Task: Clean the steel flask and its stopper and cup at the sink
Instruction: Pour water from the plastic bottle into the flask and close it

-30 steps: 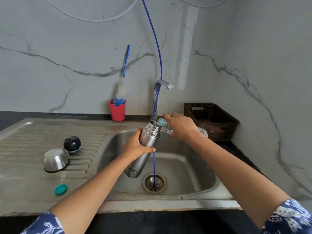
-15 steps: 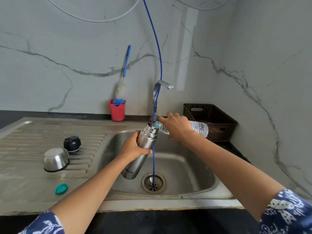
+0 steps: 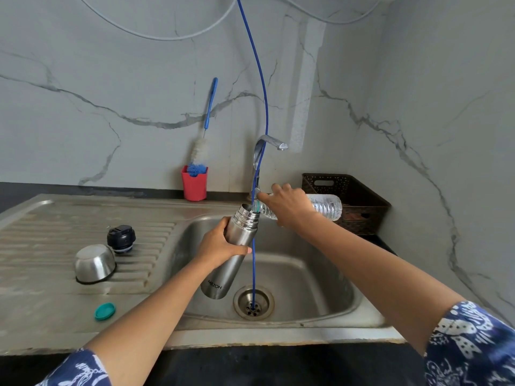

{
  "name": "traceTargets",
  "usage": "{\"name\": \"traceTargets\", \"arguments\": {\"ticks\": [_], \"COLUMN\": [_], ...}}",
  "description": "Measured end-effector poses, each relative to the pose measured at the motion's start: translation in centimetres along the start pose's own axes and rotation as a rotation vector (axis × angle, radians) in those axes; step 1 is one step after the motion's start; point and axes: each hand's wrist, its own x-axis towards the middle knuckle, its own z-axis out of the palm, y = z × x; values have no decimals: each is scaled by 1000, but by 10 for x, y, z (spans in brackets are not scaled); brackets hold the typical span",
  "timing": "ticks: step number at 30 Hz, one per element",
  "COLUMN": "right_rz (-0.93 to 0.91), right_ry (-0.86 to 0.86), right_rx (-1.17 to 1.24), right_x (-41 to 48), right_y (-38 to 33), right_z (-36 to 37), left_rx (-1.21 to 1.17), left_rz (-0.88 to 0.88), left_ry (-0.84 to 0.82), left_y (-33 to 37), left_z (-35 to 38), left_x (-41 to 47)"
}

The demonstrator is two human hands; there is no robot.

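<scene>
My left hand grips the steel flask around its upper body and holds it tilted over the sink basin, mouth up to the right. My right hand holds a clear plastic water bottle tipped almost level, its neck at the flask's mouth. On the ribbed draining board the steel cup stands upside down, with the black stopper just behind it.
A teal bottle cap lies near the front of the board. A red holder with a blue-handled bottle brush stands by the wall. The tap rises behind the basin; a blue hose hangs down into the drain. A brown basket sits at the right.
The water bottle's base has risen, so it now lies nearly level at the flask's mouth. The flask has tilted a little more. Cup, stopper and cap have not moved.
</scene>
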Motion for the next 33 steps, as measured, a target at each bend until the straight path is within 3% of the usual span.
{"name": "traceTargets", "arguments": {"ticks": [33], "right_rz": [-122], "right_ry": [70], "right_rx": [-162], "right_x": [8], "right_y": [1], "right_z": [-8], "left_rx": [-60], "left_rz": [-18], "left_ry": [-10], "left_y": [0], "left_z": [-1], "left_x": [-3]}}
